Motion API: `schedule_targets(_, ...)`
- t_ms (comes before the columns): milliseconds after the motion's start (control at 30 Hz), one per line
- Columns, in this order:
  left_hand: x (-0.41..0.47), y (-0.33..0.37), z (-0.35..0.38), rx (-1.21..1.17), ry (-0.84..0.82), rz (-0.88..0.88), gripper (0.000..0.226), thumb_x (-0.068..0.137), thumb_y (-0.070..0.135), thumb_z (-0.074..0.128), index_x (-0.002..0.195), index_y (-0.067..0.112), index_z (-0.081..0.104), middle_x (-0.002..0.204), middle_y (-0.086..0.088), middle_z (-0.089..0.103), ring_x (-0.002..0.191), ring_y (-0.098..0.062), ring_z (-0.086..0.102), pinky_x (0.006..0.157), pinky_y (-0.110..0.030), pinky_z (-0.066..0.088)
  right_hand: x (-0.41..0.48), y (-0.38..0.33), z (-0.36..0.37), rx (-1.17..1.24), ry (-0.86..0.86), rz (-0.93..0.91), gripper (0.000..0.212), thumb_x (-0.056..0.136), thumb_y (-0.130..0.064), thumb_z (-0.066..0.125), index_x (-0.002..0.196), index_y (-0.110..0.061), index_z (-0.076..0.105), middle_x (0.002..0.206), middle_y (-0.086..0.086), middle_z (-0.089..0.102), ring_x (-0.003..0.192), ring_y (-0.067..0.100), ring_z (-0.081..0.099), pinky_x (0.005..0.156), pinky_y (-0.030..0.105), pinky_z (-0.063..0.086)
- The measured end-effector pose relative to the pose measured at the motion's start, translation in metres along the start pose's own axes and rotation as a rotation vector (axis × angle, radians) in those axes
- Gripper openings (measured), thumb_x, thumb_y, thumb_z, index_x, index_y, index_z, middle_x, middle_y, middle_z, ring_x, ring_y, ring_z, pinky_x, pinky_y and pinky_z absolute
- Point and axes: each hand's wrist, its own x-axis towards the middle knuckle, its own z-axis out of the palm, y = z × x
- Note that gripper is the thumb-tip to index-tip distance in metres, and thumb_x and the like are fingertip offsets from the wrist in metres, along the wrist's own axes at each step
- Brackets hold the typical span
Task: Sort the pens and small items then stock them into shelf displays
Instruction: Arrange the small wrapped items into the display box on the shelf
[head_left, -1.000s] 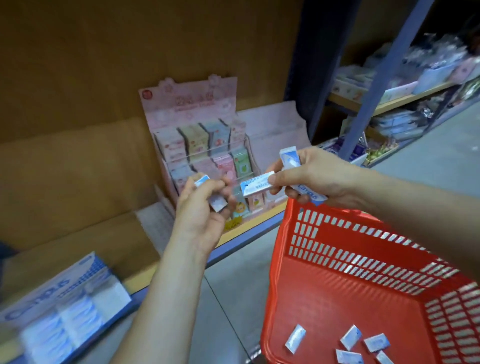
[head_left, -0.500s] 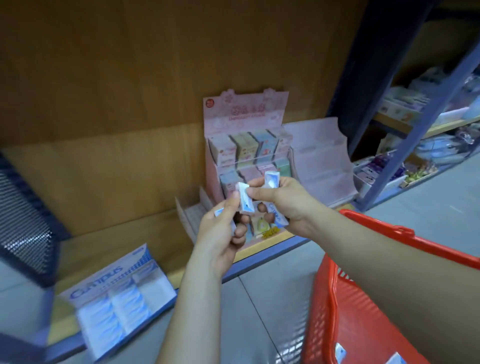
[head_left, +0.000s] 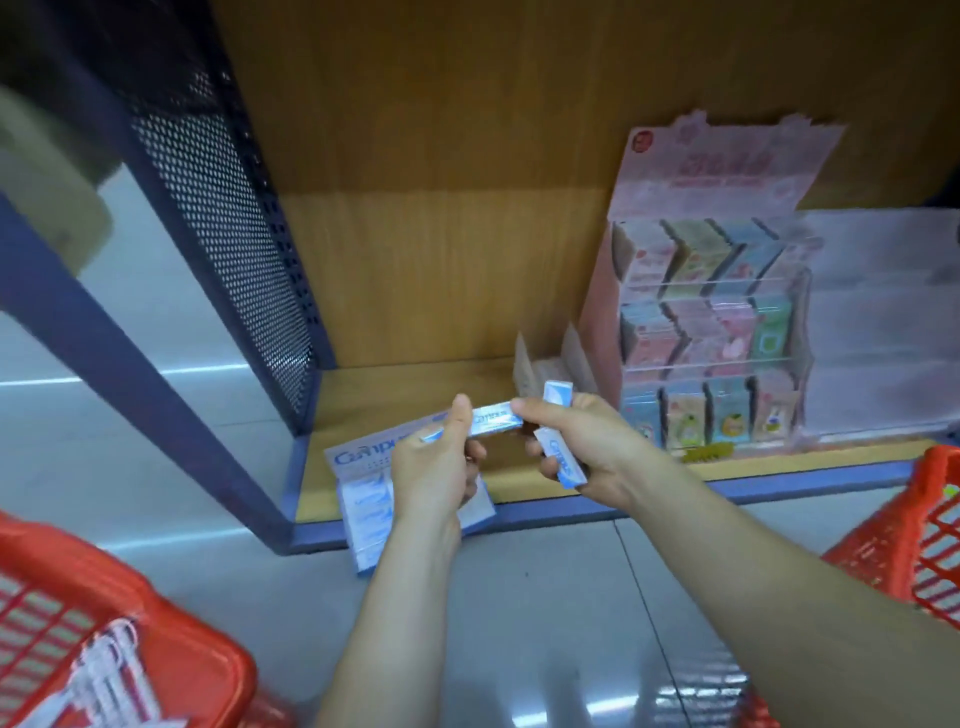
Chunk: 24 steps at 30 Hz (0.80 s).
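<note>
Over the newly reached Campus display box (head_left: 363, 460), left hand (head_left: 436, 470) and right hand (head_left: 592, 454) pinch one eraser (head_left: 493, 420), the right also gripping two spare erasers (head_left: 565, 462), seemingly ready for stocking.

The wooden shelf (head_left: 400, 389) carries a Campus box (head_left: 363, 460) and a pink display (head_left: 711, 332).

Wooden shelving (head_left: 441, 260) with a blue perforated side (head_left: 223, 234) stands on glossy grey floor (head_left: 545, 623).

Left hand (head_left: 435, 470) and right hand (head_left: 589, 452) pinch one blue-white box (head_left: 493, 420) between them, above the Campus display (head_left: 359, 459) on the shelf (head_left: 415, 387).
</note>
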Motion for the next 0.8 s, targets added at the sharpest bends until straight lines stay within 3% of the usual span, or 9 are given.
schedule_targets(133, 0.008, -0.020, -0.027, 0.069, 0.108, -0.022, 0.022, 0.086, 0.030, 0.068, 0.073, 0.012, 0.063, 0.055, 0.000, 0.059, 0.038, -0.009, 0.036, 0.036, -0.016, 0.027, 0.015, 0.033, 0.022, -0.026, 0.026, 0.031, 0.007, 0.089, -0.009, 0.065, 0.093, -0.006, 0.061, 0.062, 0.005, 0.058, 0.044, 0.010, 0.046, 0.037, 0.017, 0.032)
schedule_targets(233, 0.017, -0.043, -0.044, 0.152, 0.171, -0.034, 0.021, 0.084, 0.027, 0.070, 0.069, 0.014, 0.065, 0.054, 0.000, 0.060, 0.036, -0.007, 0.039, 0.037, -0.016, 0.029, 0.024, 0.067, 0.026, -0.065, 0.013, 0.106, 0.008, 0.088, -0.006, 0.065, 0.090, -0.011, 0.059, 0.070, 0.009, 0.065, 0.048, 0.012, 0.046, 0.040, 0.018, 0.032)
schedule_targets(300, 0.023, -0.060, -0.053, 0.243, 0.210, -0.045, 0.023, 0.084, 0.032, 0.069, 0.066, 0.018, 0.067, 0.054, 0.001, 0.063, 0.039, -0.008, 0.044, 0.044, -0.020, 0.033, 0.030, 0.086, 0.029, -0.071, 0.039, 0.139, 0.011, 0.087, -0.003, 0.065, 0.091, -0.011, 0.058, 0.071, 0.011, 0.065, 0.047, 0.012, 0.045, 0.040, 0.018, 0.031)
schedule_targets(367, 0.030, -0.074, -0.064, 0.397, 0.285, -0.020, 0.025, 0.083, 0.036, 0.068, 0.066, 0.018, 0.068, 0.064, 0.000, 0.069, 0.054, -0.016, 0.057, 0.054, -0.025, 0.039, 0.036, 0.099, 0.032, -0.065, 0.092, 0.150, 0.012, 0.087, -0.002, 0.066, 0.090, -0.011, 0.058, 0.072, 0.012, 0.064, 0.046, 0.012, 0.043, 0.041, 0.018, 0.030)
schedule_targets(467, 0.041, -0.086, -0.088, 0.664, 0.425, 0.027, 0.010, 0.082, 0.033, 0.067, 0.086, 0.024, 0.069, 0.087, -0.005, 0.070, 0.084, -0.026, 0.064, 0.070, -0.029, 0.046, 0.047, 0.107, 0.033, -0.045, 0.189, 0.132, 0.010, 0.087, -0.003, 0.066, 0.088, -0.011, 0.059, 0.074, 0.012, 0.064, 0.048, 0.013, 0.044, 0.039, 0.018, 0.030)
schedule_targets(533, 0.046, -0.091, -0.105, 0.758, 0.489, 0.035, 0.016, 0.086, 0.026, 0.063, 0.102, 0.025, 0.066, 0.101, -0.010, 0.064, 0.091, -0.030, 0.062, 0.078, -0.033, 0.046, 0.056, 0.107, 0.032, -0.059, 0.239, 0.100, 0.009, 0.086, -0.003, 0.066, 0.087, -0.010, 0.060, 0.073, 0.011, 0.063, 0.048, 0.013, 0.044, 0.039, 0.018, 0.031)
schedule_targets(800, 0.050, -0.103, -0.132, 0.948, 0.368, 0.052, 0.037, 0.092, 0.009, 0.048, 0.125, 0.026, 0.052, 0.110, -0.015, 0.065, 0.100, -0.035, 0.059, 0.074, -0.031, 0.039, 0.097, 0.119, 0.029, -0.359, 0.366, 0.046, 0.010, 0.080, -0.012, 0.071, 0.076, -0.013, 0.062, 0.069, 0.010, 0.059, 0.055, 0.022, 0.049, 0.048, 0.028, 0.039)
